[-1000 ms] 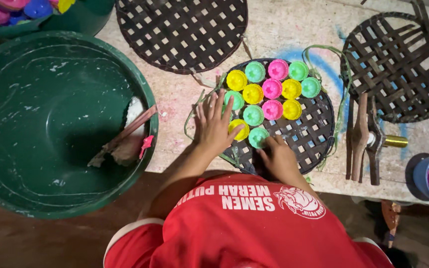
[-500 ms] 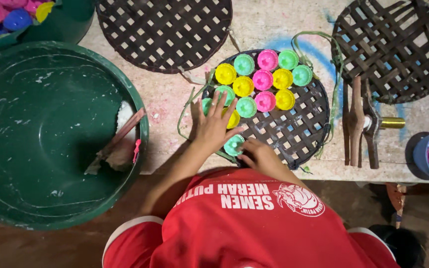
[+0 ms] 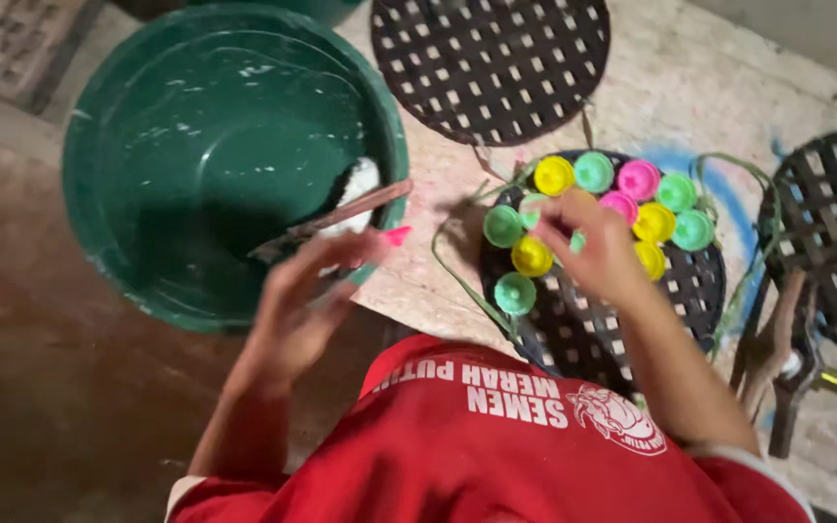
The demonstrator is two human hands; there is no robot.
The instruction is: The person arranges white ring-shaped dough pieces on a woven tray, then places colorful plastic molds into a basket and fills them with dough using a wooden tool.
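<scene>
While the left hand (image 3: 297, 310) hangs over the near rim of the big green tub (image 3: 147, 116), its fingers are loosely curled and blurred, and whether they pinch anything cannot be told. Just at its fingertips lies a thin stick (image 3: 341, 215) with a small pink tip (image 3: 396, 235). The stick's long axis runs from the lower left, inside the tub, up to the right across the rim, its far end pointing toward the desk (image 3: 690, 87). A white lump (image 3: 358, 182) sits in the tub right behind the stick.

To the right, the right hand (image 3: 593, 247) rests over a round dark woven tray (image 3: 632, 320) on the desk. Its fingers are bent down among small coloured cups, touching or gripping one, though which cannot be made out. The cups stand upright in a cluster on the tray's far half: a yellow cup (image 3: 553, 175), a green cup (image 3: 594, 171) and a pink cup (image 3: 638, 179) along the far edge, more green and yellow ones to the right of the hand. Left of the hand are a green cup (image 3: 503, 226) and a yellow cup (image 3: 532, 257), and nearer still a lone green cup (image 3: 515, 293).

A second woven tray (image 3: 491, 68) lies farther away, a third (image 3: 835, 232) at the right edge. Between the right-hand trays lies a pair of metal tongs (image 3: 777, 358), long axis running near to far. Thin green cord (image 3: 457, 281) loops off the middle tray's left side.
</scene>
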